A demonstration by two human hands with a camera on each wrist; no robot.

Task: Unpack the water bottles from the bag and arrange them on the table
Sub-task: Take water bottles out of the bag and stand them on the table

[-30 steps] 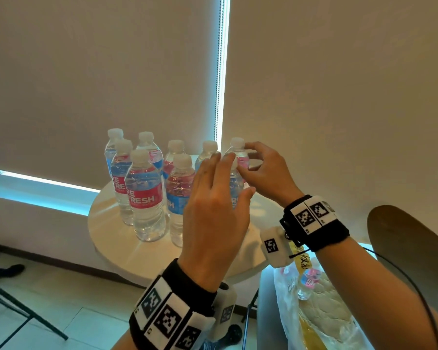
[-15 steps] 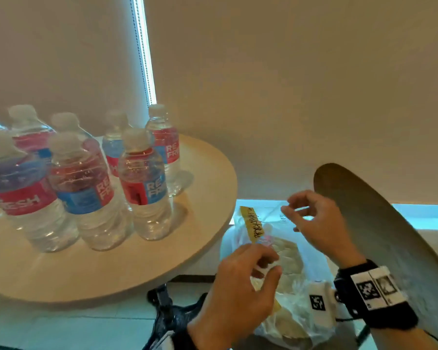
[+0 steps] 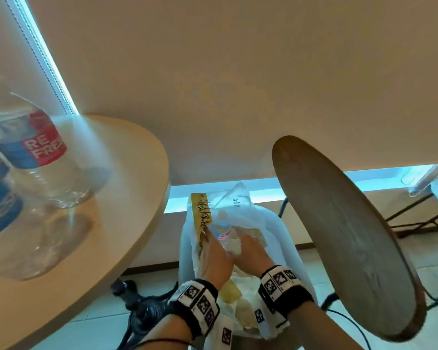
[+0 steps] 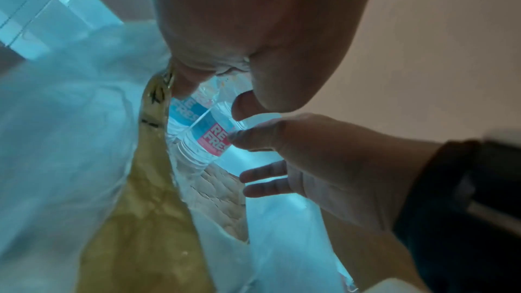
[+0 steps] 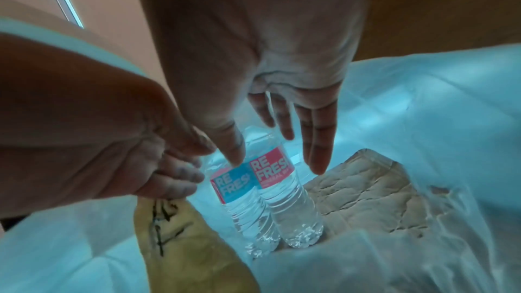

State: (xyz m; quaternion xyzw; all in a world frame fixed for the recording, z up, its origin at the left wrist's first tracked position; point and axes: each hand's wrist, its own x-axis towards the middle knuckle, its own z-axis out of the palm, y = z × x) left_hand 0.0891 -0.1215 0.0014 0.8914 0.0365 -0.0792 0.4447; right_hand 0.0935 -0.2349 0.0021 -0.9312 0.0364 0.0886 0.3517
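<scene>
Low in the centre of the right wrist view, 2 water bottles (image 5: 267, 195) stand touching inside the plastic bag (image 5: 423, 119). The right hand (image 5: 270, 88) hovers just above them, fingers straight and spread. The left hand (image 5: 112, 148) pinches the bag's rim. Full and smooth, they likely feel weighty and slippery; gripping the ribbed body below the label seems safest.

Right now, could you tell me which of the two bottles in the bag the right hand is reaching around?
The pink-fronted bottle: the right hand straddles it with open fingers. The blue-fronted bottle stands beside it, nearer the left hand.
</scene>
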